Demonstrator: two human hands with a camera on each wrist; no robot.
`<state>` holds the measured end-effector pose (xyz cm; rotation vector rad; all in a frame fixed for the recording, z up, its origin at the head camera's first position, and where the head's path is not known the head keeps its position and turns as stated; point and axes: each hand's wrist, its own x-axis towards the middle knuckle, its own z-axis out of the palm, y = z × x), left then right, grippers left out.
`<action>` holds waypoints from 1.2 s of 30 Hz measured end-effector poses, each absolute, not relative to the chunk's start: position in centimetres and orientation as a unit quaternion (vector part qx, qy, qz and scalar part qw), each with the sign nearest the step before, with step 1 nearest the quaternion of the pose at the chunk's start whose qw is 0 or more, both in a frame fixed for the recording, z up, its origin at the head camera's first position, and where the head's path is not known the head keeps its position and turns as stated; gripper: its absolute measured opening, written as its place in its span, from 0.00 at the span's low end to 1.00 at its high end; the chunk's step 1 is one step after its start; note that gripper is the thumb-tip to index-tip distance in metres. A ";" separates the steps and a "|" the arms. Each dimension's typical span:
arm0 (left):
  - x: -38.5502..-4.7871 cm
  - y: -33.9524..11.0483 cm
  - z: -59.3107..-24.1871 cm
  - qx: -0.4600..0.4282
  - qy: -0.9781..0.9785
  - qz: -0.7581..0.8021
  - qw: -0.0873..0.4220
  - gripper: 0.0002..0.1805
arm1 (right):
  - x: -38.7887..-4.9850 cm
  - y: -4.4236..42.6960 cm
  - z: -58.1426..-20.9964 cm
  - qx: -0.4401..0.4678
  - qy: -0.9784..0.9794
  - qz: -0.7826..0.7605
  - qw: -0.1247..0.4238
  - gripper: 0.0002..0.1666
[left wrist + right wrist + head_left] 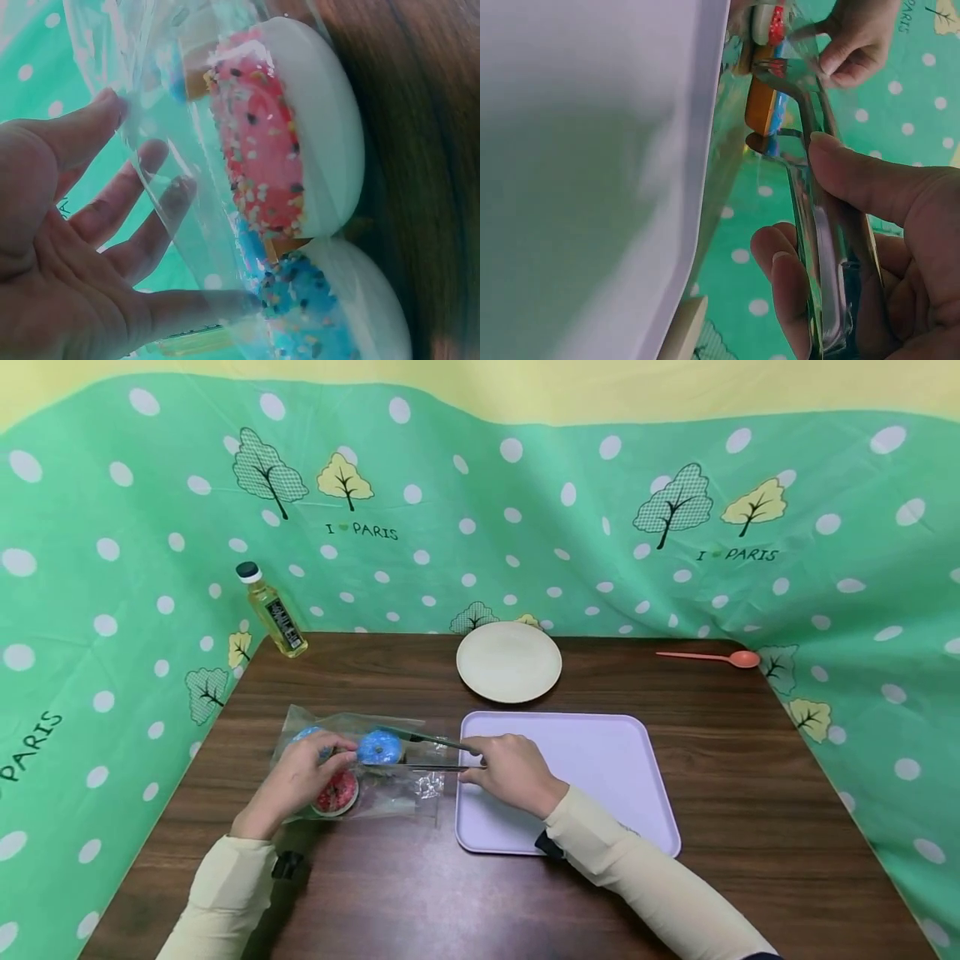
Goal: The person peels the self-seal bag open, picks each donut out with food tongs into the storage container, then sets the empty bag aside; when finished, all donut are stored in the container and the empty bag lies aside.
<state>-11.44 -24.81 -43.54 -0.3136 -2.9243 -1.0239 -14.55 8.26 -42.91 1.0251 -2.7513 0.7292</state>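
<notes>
The thumb and fingers of the left hand (303, 772) are pinching the thin film of a clear plastic bag (393, 795), and in the left wrist view the other fingers are spreading apart behind this film. The right hand (516, 770) is gripping a pair of metal tongs (802, 217); its thumb is pressing one arm, and its fingers are curling at the other arm. The tips of the tongs are standing apart, one on each side of a blue donut (381, 747); whether they are touching it, I cannot tell.

This donut is lying at the bag, just to the right of the left hand. Next to it, under the film, a pink donut (337, 793) with sprinkles is lying nearer to the person, and a second blue donut (306, 733) is showing partly behind the left hand.

Farther out, a lavender tray (600, 768) is lying to the right of the bag, partly under the right forearm. Behind the tray a cream plate (509, 662) is resting on the wooden table (750, 760). An oil-coloured bottle (277, 618) is standing at the back left corner, and a coral spoon (742, 659) is lying at the back right.
</notes>
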 end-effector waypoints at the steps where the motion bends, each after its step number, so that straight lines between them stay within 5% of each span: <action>1: -11.4 -24.9 -43.5 -0.100 -0.939 -0.328 0.011 0.09 | -14.4 8.6 -42.8 0.336 -0.908 0.243 0.059 0.23; 24: -11.6 -25.7 -41.8 -0.099 -0.949 -0.299 0.026 0.10 | -11.1 19.6 -41.2 0.219 -0.941 0.237 0.100 0.27; 36: -11.9 -25.8 -41.1 -0.111 -0.958 -0.263 0.007 0.10 | -10.6 23.5 -41.8 0.157 -0.961 0.215 0.075 0.29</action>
